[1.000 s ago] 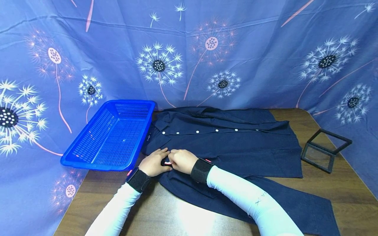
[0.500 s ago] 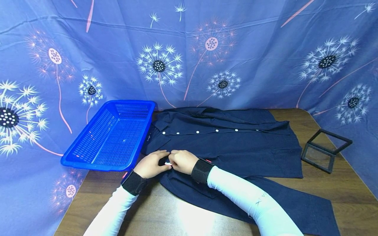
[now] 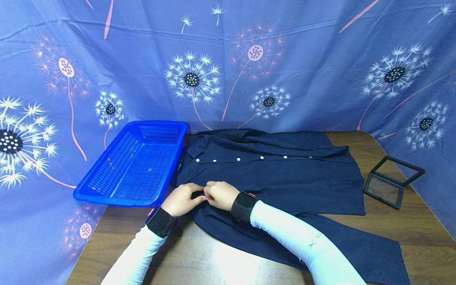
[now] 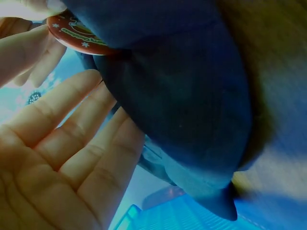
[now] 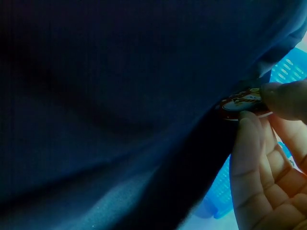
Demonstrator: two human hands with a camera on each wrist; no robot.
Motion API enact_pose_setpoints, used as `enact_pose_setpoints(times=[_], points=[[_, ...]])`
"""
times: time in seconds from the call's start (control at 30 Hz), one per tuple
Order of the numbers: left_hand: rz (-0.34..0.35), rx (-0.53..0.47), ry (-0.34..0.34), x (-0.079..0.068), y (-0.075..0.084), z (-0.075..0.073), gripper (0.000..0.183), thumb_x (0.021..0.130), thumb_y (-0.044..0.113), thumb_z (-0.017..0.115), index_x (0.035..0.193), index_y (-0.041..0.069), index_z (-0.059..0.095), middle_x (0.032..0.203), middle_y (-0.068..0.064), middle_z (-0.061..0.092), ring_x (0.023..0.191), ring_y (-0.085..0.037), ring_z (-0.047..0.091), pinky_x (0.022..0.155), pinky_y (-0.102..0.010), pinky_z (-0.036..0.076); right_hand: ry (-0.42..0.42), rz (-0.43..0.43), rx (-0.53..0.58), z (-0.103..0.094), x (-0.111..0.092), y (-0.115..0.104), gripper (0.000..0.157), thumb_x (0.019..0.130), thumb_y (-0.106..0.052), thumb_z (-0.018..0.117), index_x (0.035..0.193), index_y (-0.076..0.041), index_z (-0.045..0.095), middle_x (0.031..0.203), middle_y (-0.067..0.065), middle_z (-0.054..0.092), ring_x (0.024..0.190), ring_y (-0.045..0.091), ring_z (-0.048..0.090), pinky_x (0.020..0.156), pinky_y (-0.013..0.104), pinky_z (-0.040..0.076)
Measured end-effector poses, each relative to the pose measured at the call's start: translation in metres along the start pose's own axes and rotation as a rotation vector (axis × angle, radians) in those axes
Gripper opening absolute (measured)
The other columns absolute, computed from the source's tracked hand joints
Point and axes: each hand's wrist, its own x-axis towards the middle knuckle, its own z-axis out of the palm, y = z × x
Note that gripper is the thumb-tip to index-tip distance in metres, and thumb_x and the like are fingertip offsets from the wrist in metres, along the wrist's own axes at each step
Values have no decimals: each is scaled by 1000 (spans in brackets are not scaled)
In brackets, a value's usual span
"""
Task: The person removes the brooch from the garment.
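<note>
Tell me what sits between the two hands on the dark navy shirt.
A round red badge, pinched by the right hand against the dark navy shirt, faces the left hand; the wrist views show it.

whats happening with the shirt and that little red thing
A person is working a round red badge at the fabric of a dark navy shirt spread on a wooden table. The right hand pinches the badge at the shirt's near edge; the left hand meets it there, fingers fairly straight in its wrist view. A blue basket and a black frame sit at either side.

navy shirt (image 3: 278,178), blue basket (image 3: 135,166), seemingly red patterned badge (image 4: 76,34).
</note>
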Motion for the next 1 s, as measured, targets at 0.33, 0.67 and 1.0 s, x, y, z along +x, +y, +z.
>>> enact_pose_setpoints(times=[0.33,0.67,1.0], points=[[51,4,-1,-1,-3,4,19,88,24,72,97,7,75,95,-5,74,93,-18,70,82,-36,55,-22,13,22,-1,0,-1,21,81,-10,72,68,-15,57,72,-3,53,61,8,48,55,20,35],[73,34,9,-2,-3,3,17,88,24,72,93,8,76,90,-3,74,88,-17,70,78,-36,56,-46,44,35,-4,0,2,12,80,-14,74,74,-16,64,75,-5,55,66,7,52,58,20,40],[43,52,-23,-2,-2,2,20,89,27,70,95,9,76,94,-3,74,92,-18,70,82,-38,56,-42,71,55,-15,-2,7,11,83,-23,75,89,-15,73,87,-1,65,79,12,60,73,27,50]])
